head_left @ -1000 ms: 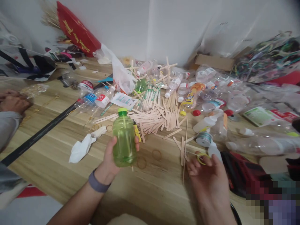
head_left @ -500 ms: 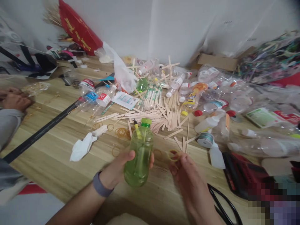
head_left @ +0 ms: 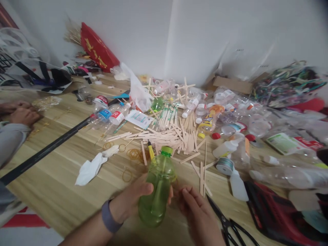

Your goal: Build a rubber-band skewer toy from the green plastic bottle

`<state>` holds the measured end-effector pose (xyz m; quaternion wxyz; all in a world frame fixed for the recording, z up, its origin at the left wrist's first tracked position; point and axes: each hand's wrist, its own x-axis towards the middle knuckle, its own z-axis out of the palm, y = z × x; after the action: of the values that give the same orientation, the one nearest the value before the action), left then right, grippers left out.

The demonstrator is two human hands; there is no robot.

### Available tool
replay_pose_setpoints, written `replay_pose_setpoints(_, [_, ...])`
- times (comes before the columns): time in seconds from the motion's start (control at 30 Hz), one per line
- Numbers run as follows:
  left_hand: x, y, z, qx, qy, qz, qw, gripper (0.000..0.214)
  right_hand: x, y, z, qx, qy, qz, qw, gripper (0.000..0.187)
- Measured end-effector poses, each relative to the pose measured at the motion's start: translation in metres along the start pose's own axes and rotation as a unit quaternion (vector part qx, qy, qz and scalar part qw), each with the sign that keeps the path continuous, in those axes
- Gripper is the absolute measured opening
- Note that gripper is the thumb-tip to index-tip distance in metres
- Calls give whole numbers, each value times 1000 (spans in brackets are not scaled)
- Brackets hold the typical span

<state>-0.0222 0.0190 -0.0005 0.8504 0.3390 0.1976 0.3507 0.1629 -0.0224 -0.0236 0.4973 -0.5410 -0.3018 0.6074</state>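
Observation:
My left hand (head_left: 134, 196) is wrapped round a green transparent plastic bottle (head_left: 157, 201) with a green cap, its thumb across the near side. The bottle stands slightly tilted above the table. To its right, my right hand (head_left: 196, 208) has thumb and forefinger pinched together on a thin yellowish rubber band (head_left: 175, 177), which shows faintly against the bottle's right side; blur hides exactly how it lies. Behind the bottle is a yellow-and-black tool (head_left: 151, 152), partly hidden. More rubber bands (head_left: 135, 154) lie on the wood beyond my left hand.
Wooden sticks (head_left: 169, 138) cover the middle of the table, with plastic bottles (head_left: 230, 128) heaped at right. Black scissors (head_left: 225, 222) lie beside my right hand. A white glove (head_left: 92, 167) and a long black bar (head_left: 48, 147) are at left, near another person's hands (head_left: 23, 114).
My right hand has moved left to the bottle's side, bringing the rubber band against it. The bottle sits lower in view, still in my left hand. The camera view has tilted up.

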Motion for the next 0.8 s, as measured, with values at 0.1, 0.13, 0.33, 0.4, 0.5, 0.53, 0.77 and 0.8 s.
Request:
replay_pose_setpoints(0.1, [1, 0, 2, 22, 4, -4, 1000, 64, 1, 6, -2, -12, -21, -3, 1000, 38])
replay_pose_setpoints(0.13, [1, 1, 3, 32, 5, -2, 999, 65, 2, 6, -2, -14, -23, -2, 1000, 38])
replay_pose_setpoints(0.33, [2, 7, 14, 63, -1, 27, 998, 59, 3, 6, -2, -18, -4, -11, 1000, 40])
replay_pose_setpoints(0.4, [2, 9, 17, 67, -7, 31, 997, 57, 4, 7, 0, -16, -5, -20, 1000, 40])
replay_pose_setpoints(0.5, [1, 12, 18, 76, -10, 39, 996, 58, 5, 7, 1, -17, -8, -32, 999, 42])
replay_pose_setpoints(0.53, [0, 13, 17, 78, -9, 45, 996, 59, 6, 6, 0, -19, -5, -37, 999, 42])
replay_pose_setpoints(0.77, [-1, 13, 10, 120, -9, 78, 990, 55, -1, -6, 5, -53, 3, -59, 997, 46])
replay_pose_setpoints(0.8, [-1, 14, 11, 130, -12, 87, 988, 56, -3, -7, 7, -53, 18, -76, 996, 46])
